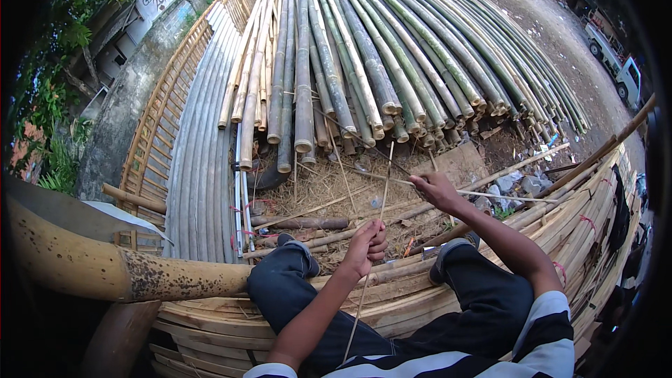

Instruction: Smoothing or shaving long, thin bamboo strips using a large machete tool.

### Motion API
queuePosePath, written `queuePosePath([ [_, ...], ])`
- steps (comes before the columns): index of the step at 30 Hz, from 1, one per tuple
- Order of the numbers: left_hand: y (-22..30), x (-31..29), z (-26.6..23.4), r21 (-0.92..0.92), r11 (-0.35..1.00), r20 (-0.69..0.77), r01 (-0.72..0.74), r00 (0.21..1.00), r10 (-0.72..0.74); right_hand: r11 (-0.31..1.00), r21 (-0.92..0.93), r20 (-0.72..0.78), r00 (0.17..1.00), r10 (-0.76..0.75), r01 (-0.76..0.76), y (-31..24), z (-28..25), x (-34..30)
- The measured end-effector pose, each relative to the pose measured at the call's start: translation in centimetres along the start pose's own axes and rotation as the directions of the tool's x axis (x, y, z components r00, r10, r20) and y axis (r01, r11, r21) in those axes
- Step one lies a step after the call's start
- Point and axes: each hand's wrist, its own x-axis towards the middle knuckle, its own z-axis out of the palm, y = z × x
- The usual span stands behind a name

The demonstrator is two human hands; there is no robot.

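Observation:
My left hand (365,246) is closed around a thin bamboo strip (382,199). The strip runs from above the fist down across my lap toward my shirt. Farther forward and to the right, my right hand (437,190) has its fingers bent together. A dark thin line meets its fingertips from the upper left, and a pale thin strip (500,197) passes by its wrist; whether either is in its grip cannot be made out. My legs (483,301) in dark jeans are bent, with split bamboo slats (413,301) under and around them.
A large stack of bamboo poles (304,98) fans out ahead, cut ends toward me. To the left are corrugated sheets (199,168), a bamboo lattice (157,140) and a thick yellow bamboo pole (175,274). Plastic litter (511,182) lies to the right; a white truck (616,63) stands beyond.

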Motion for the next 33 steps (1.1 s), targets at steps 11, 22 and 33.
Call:
queuePosePath([
  [11, -1.9, -0.9, -1.8, -0.096, 0.995, 0.024, -0.012, 1.000, 0.014, 0.710, -0.515, 0.164, 0.869, -0.467, 0.479, -2.8, 2.8, -0.8],
  [22, -1.2, -0.5, -1.5, -0.184, 0.980, 0.058, 0.071, 0.996, -0.061, 0.793, -0.567, 0.055, 0.971, -0.234, 0.224, -0.9, 1.5, -2.1],
  [33, -2.0, -1.0, -1.3, -0.075, 0.997, 0.014, -0.001, 1.000, 0.002, 0.773, -0.635, -0.168, 0.972, -0.163, 0.020, 2.2, -2.0, 2.0],
])
